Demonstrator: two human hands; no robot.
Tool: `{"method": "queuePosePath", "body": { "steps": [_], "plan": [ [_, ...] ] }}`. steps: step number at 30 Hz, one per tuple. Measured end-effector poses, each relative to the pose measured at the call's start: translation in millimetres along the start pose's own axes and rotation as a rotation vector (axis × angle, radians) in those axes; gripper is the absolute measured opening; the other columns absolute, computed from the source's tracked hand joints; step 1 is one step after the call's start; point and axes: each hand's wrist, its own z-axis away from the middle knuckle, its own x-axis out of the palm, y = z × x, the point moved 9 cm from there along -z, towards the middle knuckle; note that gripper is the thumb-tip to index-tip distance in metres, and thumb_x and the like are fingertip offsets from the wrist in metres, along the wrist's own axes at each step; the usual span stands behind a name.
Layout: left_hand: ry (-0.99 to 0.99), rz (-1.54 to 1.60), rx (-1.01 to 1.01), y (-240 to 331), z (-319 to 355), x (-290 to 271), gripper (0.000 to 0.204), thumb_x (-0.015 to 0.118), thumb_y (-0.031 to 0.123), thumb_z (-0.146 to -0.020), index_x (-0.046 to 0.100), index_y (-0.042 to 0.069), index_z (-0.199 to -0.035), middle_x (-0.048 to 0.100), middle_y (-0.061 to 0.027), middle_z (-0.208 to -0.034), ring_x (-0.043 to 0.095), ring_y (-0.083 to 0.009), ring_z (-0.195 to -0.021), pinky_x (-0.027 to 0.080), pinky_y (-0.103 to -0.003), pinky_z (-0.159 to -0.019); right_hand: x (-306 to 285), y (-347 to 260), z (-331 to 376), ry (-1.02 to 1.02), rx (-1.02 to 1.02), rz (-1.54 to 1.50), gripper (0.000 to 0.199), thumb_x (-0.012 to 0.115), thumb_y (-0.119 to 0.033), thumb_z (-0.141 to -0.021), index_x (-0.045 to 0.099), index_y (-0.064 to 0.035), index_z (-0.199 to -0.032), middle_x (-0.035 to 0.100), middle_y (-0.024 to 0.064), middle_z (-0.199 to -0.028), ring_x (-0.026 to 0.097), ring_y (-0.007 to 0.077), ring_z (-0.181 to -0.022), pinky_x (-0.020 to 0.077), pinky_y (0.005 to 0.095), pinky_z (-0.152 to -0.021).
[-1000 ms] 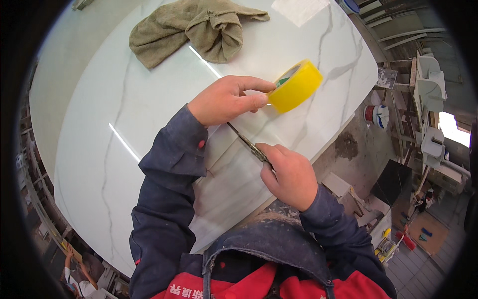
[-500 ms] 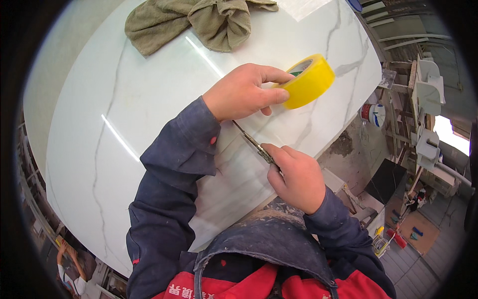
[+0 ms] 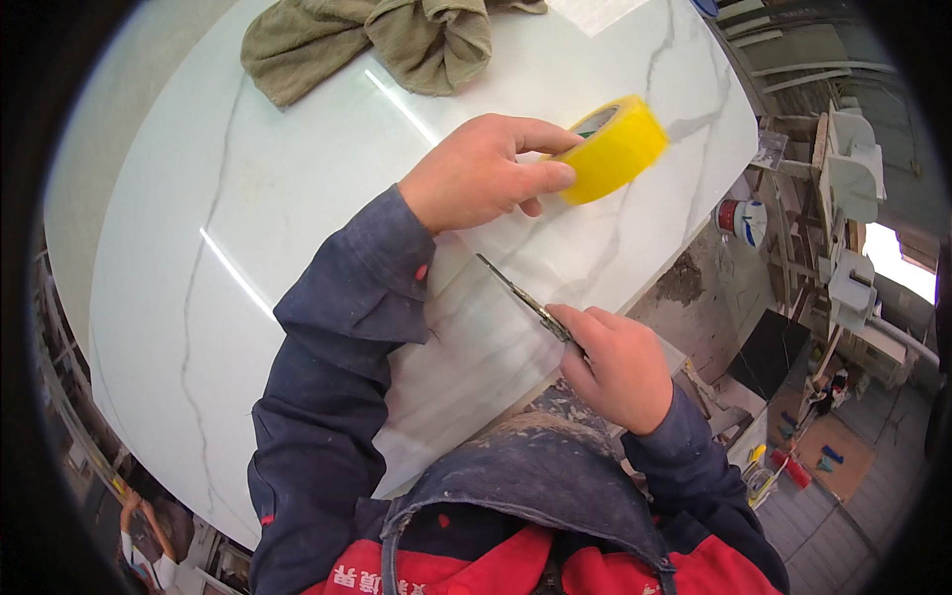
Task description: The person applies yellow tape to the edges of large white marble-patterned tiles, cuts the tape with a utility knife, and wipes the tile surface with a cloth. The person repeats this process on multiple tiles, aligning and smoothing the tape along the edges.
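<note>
My left hand [image 3: 493, 174] grips a roll of yellow tape [image 3: 620, 151], thumb and fingers at its near-left edge. The roll is tilted above the white marbled slab [image 3: 297, 188], and part of its inner core shows. In my right hand [image 3: 620, 367], near the slab's front edge, is a slim metal knife [image 3: 535, 309]. Its thin dark tip points up and left, below my left wrist and apart from the tape. The fingers cover most of its handle. A crumpled olive-brown cloth [image 3: 426, 45] lies on the slab's far side.
A dark, stained apron [image 3: 516, 471] hangs at my front, close to the slab's near edge. To the right stand a white bucket [image 3: 742, 222], racks [image 3: 808, 188] and a black panel [image 3: 770, 355]. Another person's hands [image 3: 139, 511] show at the lower left.
My right hand has drawn the knife down and to the right, away from my left hand. The left hand and tape roll have shifted slightly up.
</note>
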Motion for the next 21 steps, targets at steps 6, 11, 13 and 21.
{"method": "queuePosePath", "body": {
  "steps": [6,11,13,21],
  "plan": [
    [0.062,0.04,-0.05,-0.5,-9.0,0.0,0.039,0.067,0.018,-0.092,0.07,-0.002,-0.126,0.075,-0.0094,-0.097,0.067,-0.0137,-0.069,0.055,-0.029,-0.068,-22.7,22.6,40.9,0.119,0.059,-0.134,0.04,0.066,-0.005,-0.08,0.068,-0.0037,-0.12,0.069,0.0177,-0.092,0.067,0.0364,-0.081,0.0546,0.0411,-0.072],
    [0.157,-0.251,0.014,58.4,14.3,-12.0,0.037,0.067,0.018,-0.092,0.071,-0.002,-0.121,0.074,-0.0097,-0.092,0.067,-0.0139,-0.069,0.055,-0.028,-0.068,-31.1,66.1,64.8,0.253,0.166,-0.362,0.039,0.062,-0.005,-0.082,0.069,-0.0007,-0.12,0.068,0.0183,-0.089,0.065,0.0283,-0.073,0.0524,0.0353,-0.071],
    [0.174,-0.471,0.07,87.4,44.7,-27.6,0.035,0.065,0.017,-0.093,0.071,-0.002,-0.122,0.074,-0.0078,-0.094,0.067,-0.0122,-0.071,0.055,-0.026,-0.067,-28.3,85.0,58.6,0.244,0.175,-0.432,0.039,0.062,-0.006,-0.083,0.069,0.0,-0.121,0.065,0.0162,-0.084,0.061,0.0233,-0.07,0.0502,0.0326,-0.069],
    [0.635,-1.195,-0.263,73.6,206.4,-109.0,0.035,0.068,0.02,-0.09,0.071,0.004,-0.12,0.073,-0.0178,-0.113,0.068,-0.0359,-0.104,0.054,-0.041,-0.09,1.7,114.3,11.3,0.102,0.195,-0.908,0.044,0.061,-0.007,-0.086,0.065,0.0013,-0.128,0.057,-0.0011,-0.077,0.051,0.0075,-0.067,0.0446,0.0257,-0.062]
  ]
}}
